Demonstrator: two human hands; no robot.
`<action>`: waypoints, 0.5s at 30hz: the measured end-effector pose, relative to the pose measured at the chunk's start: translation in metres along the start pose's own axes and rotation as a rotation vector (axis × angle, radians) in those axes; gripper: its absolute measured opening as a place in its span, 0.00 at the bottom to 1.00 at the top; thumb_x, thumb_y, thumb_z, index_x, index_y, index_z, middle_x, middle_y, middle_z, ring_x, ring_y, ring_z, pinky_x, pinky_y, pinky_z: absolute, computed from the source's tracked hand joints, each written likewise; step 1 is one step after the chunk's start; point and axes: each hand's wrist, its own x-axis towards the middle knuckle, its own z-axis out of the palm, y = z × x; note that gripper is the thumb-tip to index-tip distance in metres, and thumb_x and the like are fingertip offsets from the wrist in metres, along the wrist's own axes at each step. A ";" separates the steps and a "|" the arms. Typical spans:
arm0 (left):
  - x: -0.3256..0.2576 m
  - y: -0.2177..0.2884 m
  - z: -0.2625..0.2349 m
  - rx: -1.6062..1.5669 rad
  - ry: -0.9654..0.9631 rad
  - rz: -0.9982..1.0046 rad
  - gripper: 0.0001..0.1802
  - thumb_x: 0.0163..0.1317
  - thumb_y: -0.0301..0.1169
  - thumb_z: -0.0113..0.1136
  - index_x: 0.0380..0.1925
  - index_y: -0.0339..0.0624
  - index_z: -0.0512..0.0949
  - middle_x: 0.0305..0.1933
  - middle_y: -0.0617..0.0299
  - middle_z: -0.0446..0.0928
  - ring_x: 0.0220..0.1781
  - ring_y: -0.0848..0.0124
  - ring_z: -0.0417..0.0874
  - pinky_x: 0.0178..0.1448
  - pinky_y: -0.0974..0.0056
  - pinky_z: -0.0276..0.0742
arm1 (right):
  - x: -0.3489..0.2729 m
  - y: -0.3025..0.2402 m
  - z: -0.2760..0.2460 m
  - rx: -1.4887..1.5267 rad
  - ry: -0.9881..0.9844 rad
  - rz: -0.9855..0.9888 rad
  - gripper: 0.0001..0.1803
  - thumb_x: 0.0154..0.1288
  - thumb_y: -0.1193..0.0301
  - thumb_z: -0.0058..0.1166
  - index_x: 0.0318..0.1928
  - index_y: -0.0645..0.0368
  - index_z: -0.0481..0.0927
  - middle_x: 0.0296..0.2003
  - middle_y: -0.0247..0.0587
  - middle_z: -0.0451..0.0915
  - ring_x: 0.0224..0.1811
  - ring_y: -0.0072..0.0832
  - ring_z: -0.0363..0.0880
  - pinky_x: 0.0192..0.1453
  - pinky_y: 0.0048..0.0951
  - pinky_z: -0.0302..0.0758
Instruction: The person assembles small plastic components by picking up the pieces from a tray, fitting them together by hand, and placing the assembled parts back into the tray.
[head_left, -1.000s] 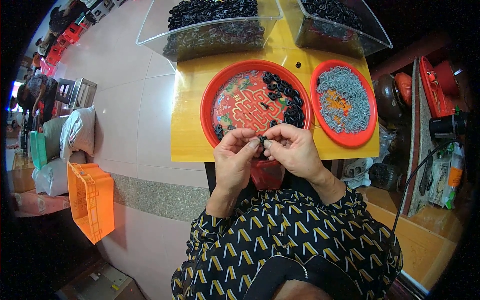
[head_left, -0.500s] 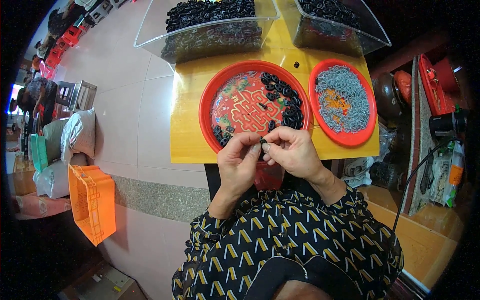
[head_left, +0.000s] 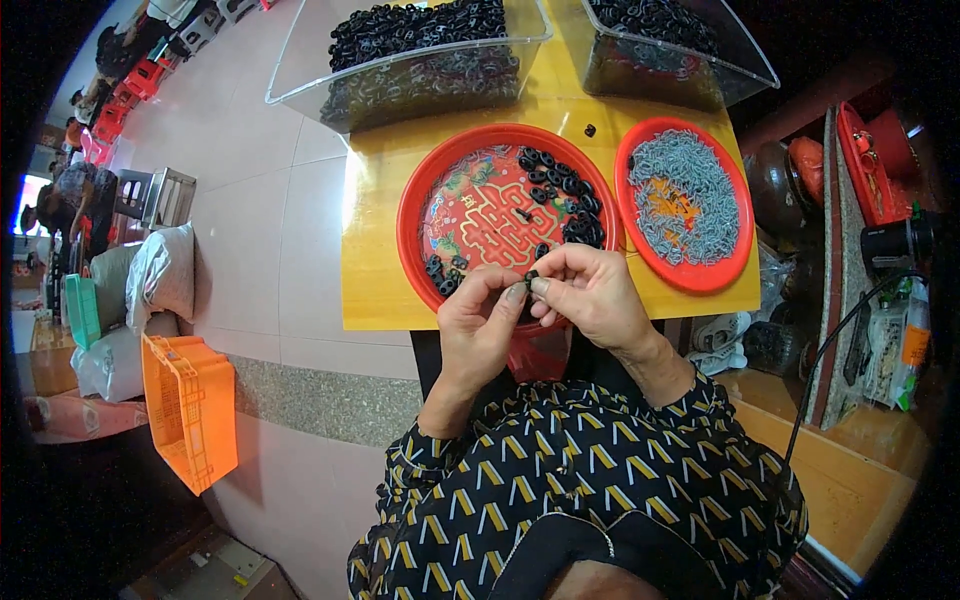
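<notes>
Over the near rim of a round red tray (head_left: 408, 222) my two hands meet, fingertips pinched together. Between them is a small black plastic piece (head_left: 531, 277), mostly hidden by the fingers. My left hand (head_left: 482, 312) pinches it from the left, and my right hand (head_left: 590, 300) grips it from the right with thumb and forefinger. Black ring-like pieces (head_left: 583, 205) lie along the tray's right side, with a smaller cluster (head_left: 440, 274) at its left near edge. One small dark bit (head_left: 524, 215) rests mid-tray on the printed pattern.
A red plate (head_left: 697, 279) of small grey metal pieces (head_left: 690, 165) stands to the right on the yellow table (head_left: 375, 300). Two clear bins (head_left: 420, 90) (head_left: 650, 75) of black parts stand at the back. An orange crate (head_left: 195, 415) and sacks (head_left: 162, 270) sit on the left floor.
My right hand has shifted slightly up, its fingers changing their hold on the black piece. My left hand stays nearly in place. The whole view has moved a little.
</notes>
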 end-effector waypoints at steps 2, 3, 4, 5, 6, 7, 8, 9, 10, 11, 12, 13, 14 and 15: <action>0.000 0.001 0.000 0.046 -0.004 -0.028 0.03 0.55 0.22 0.51 0.28 0.33 0.71 0.27 0.62 0.70 0.29 0.77 0.71 0.34 0.73 0.67 | 0.000 0.000 0.001 -0.012 0.008 0.017 0.05 0.56 0.78 0.48 0.34 0.66 0.73 0.25 0.34 0.74 0.24 0.16 0.74 0.25 0.16 0.75; 0.000 0.002 0.001 0.090 -0.010 -0.057 0.03 0.55 0.23 0.51 0.27 0.33 0.71 0.25 0.62 0.70 0.28 0.76 0.70 0.32 0.73 0.66 | -0.001 0.002 0.000 -0.025 0.004 -0.001 0.05 0.56 0.79 0.48 0.34 0.66 0.72 0.25 0.34 0.74 0.24 0.16 0.74 0.26 0.16 0.75; 0.000 0.002 0.002 0.142 -0.008 -0.041 0.04 0.55 0.23 0.50 0.26 0.33 0.71 0.24 0.61 0.69 0.27 0.76 0.70 0.31 0.72 0.66 | -0.001 0.002 0.002 -0.035 -0.005 -0.021 0.05 0.56 0.79 0.48 0.34 0.66 0.72 0.25 0.34 0.74 0.24 0.16 0.74 0.26 0.15 0.74; 0.000 0.000 0.004 0.131 0.000 -0.013 0.03 0.55 0.23 0.49 0.26 0.33 0.70 0.24 0.61 0.69 0.26 0.76 0.69 0.30 0.72 0.65 | -0.002 0.003 0.002 -0.032 -0.017 -0.021 0.05 0.56 0.79 0.48 0.34 0.66 0.72 0.25 0.34 0.74 0.24 0.16 0.74 0.26 0.15 0.74; 0.000 0.002 0.005 0.144 -0.003 -0.005 0.03 0.56 0.23 0.49 0.26 0.33 0.70 0.24 0.61 0.69 0.26 0.77 0.69 0.29 0.72 0.65 | -0.003 0.004 0.003 -0.038 -0.006 -0.040 0.05 0.56 0.79 0.47 0.34 0.65 0.72 0.25 0.34 0.74 0.24 0.16 0.74 0.26 0.15 0.74; 0.001 0.002 0.006 0.153 -0.009 0.003 0.04 0.56 0.23 0.49 0.26 0.33 0.70 0.24 0.61 0.69 0.25 0.77 0.69 0.29 0.72 0.65 | -0.003 0.005 0.002 -0.046 0.008 -0.059 0.05 0.56 0.79 0.47 0.35 0.65 0.72 0.26 0.33 0.74 0.24 0.15 0.74 0.27 0.15 0.73; 0.001 0.000 0.007 0.119 -0.013 -0.015 0.03 0.56 0.23 0.49 0.26 0.34 0.70 0.23 0.62 0.69 0.25 0.78 0.69 0.29 0.73 0.66 | -0.003 0.005 0.001 -0.046 0.001 -0.049 0.05 0.56 0.79 0.47 0.35 0.64 0.71 0.25 0.32 0.73 0.25 0.14 0.73 0.28 0.14 0.73; 0.001 0.001 0.007 0.124 -0.007 -0.015 0.03 0.56 0.23 0.49 0.26 0.34 0.70 0.23 0.62 0.69 0.25 0.78 0.69 0.29 0.73 0.66 | -0.002 0.005 -0.001 -0.044 -0.007 -0.049 0.05 0.56 0.79 0.47 0.35 0.64 0.71 0.25 0.32 0.73 0.25 0.14 0.73 0.28 0.14 0.73; 0.001 0.002 0.008 0.122 -0.016 -0.021 0.03 0.56 0.23 0.48 0.26 0.33 0.69 0.24 0.62 0.69 0.26 0.78 0.70 0.29 0.73 0.66 | -0.001 0.005 -0.003 -0.015 -0.040 -0.016 0.05 0.56 0.79 0.47 0.34 0.64 0.70 0.25 0.32 0.73 0.25 0.14 0.72 0.28 0.14 0.72; 0.001 0.003 0.008 0.120 -0.025 -0.028 0.03 0.56 0.23 0.48 0.26 0.33 0.69 0.24 0.62 0.69 0.26 0.78 0.70 0.30 0.73 0.67 | 0.001 0.004 -0.005 0.014 -0.073 0.018 0.05 0.55 0.79 0.48 0.34 0.63 0.70 0.24 0.31 0.72 0.25 0.14 0.72 0.28 0.14 0.72; -0.001 0.000 0.006 0.109 -0.051 -0.044 0.03 0.56 0.22 0.49 0.28 0.33 0.70 0.25 0.61 0.69 0.27 0.77 0.71 0.30 0.73 0.67 | 0.002 0.003 -0.007 -0.039 -0.098 0.011 0.04 0.56 0.76 0.47 0.33 0.62 0.69 0.23 0.31 0.72 0.24 0.14 0.71 0.28 0.14 0.71; -0.001 -0.001 0.006 0.113 -0.049 -0.043 0.03 0.56 0.22 0.49 0.28 0.33 0.70 0.25 0.61 0.69 0.27 0.77 0.71 0.30 0.73 0.67 | 0.003 0.004 -0.009 -0.036 -0.102 0.010 0.04 0.56 0.76 0.47 0.33 0.62 0.69 0.23 0.31 0.72 0.24 0.14 0.71 0.28 0.14 0.71; -0.002 -0.001 0.006 0.085 -0.048 -0.071 0.03 0.55 0.21 0.49 0.29 0.33 0.70 0.25 0.60 0.70 0.28 0.77 0.71 0.31 0.72 0.67 | 0.004 0.005 -0.012 -0.046 -0.138 0.025 0.03 0.57 0.76 0.46 0.33 0.62 0.69 0.23 0.31 0.72 0.24 0.14 0.71 0.28 0.14 0.70; -0.003 -0.002 0.006 0.057 -0.048 -0.099 0.04 0.54 0.21 0.50 0.30 0.32 0.71 0.26 0.60 0.70 0.28 0.76 0.72 0.31 0.72 0.67 | 0.004 0.005 -0.012 -0.055 -0.173 0.041 0.03 0.58 0.75 0.46 0.32 0.61 0.69 0.23 0.31 0.72 0.24 0.14 0.70 0.28 0.14 0.69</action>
